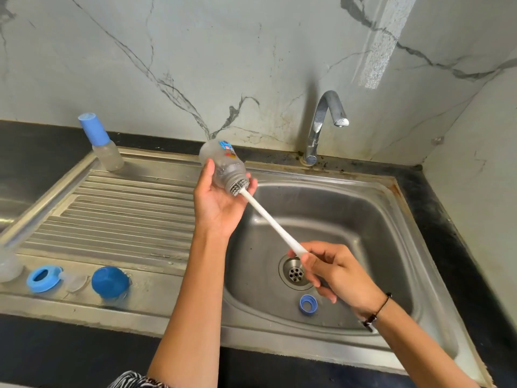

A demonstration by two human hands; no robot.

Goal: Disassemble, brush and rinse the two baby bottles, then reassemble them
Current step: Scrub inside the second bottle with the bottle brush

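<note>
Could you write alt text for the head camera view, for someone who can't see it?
Over a steel sink, a left hand holds a clear baby bottle while the right hand works a white brush into its neck. A capped second bottle stands on the drainboard.

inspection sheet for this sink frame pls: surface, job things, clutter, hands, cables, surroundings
surface: steel drainboard and sink basin, looks dry.
job's things: open bottle held over the basin, brush in its neck; capped bottle upright on drainboard; blue ring, blue cap at front; blue ring in basin.
clutter: nothing seen.
grippers: left hand holds bottle; right hand grips brush handle.
cables: nothing seen.
surroundings: tap not running; marble wall.
</note>
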